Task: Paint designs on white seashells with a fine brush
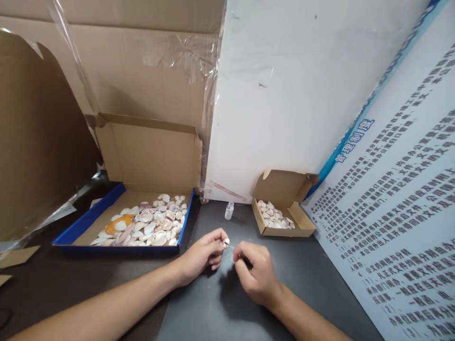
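Note:
My left hand (pixel 206 253) is closed, its thumb and forefinger pinching a small white shell (pixel 226 243) above the dark grey mat (pixel 199 312). Just to the right, my right hand (pixel 256 272) is curled with the fingertips together, facing the shell. A thin, pale, blurred streak shows between the two hands, and I cannot make out what the right fingers hold. Beyond both hands a small clear bottle (pixel 229 211) with a white label stands upright on the mat, with no cap visible on it.
At the left, a blue-edged cardboard box (pixel 117 248) with its lid up holds many shells (pixel 156 225) and an orange piece (pixel 120 224). A smaller open box (pixel 289 232) with shells stands at the right. Cardboard, a white panel (pixel 266 94) and a printed board (pixel 398 199) close in the workspace.

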The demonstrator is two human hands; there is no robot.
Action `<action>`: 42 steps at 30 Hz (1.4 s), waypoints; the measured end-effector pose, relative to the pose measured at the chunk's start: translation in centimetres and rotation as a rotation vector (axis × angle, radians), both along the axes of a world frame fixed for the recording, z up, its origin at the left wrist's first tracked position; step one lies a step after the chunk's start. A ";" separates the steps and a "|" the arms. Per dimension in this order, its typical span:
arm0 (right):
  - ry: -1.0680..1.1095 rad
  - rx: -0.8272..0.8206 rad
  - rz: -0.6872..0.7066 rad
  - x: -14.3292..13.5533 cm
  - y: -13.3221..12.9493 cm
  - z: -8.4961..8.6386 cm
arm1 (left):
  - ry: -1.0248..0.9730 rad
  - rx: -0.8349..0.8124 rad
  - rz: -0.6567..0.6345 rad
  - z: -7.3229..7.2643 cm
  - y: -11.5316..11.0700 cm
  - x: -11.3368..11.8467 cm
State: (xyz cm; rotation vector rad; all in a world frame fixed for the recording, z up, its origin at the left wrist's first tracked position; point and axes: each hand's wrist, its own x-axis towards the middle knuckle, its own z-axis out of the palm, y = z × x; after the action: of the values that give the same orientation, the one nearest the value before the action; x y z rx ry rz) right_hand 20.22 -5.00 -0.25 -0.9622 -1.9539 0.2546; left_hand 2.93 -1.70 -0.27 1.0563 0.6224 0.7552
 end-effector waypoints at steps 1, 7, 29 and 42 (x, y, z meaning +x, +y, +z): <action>-0.006 -0.003 0.012 0.0 0.0 0.0 | -0.003 -0.004 0.000 0.0 0.0 0.0; -0.017 0.006 0.029 -0.4 -0.2 -0.3 | 0.004 -0.023 0.011 -0.2 0.1 0.1; -0.169 -0.076 0.004 -1.1 -0.8 -0.4 | -0.149 -0.208 0.138 0.3 0.4 -0.3; -0.231 -0.091 -0.077 -0.7 -0.4 0.0 | -0.180 -0.210 0.117 0.3 0.6 -0.3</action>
State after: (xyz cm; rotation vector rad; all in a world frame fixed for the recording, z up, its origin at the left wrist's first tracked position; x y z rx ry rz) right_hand 19.48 -5.39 -0.30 -1.1671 -2.1240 0.1972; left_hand 2.62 -1.09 0.04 0.7559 0.5981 0.8564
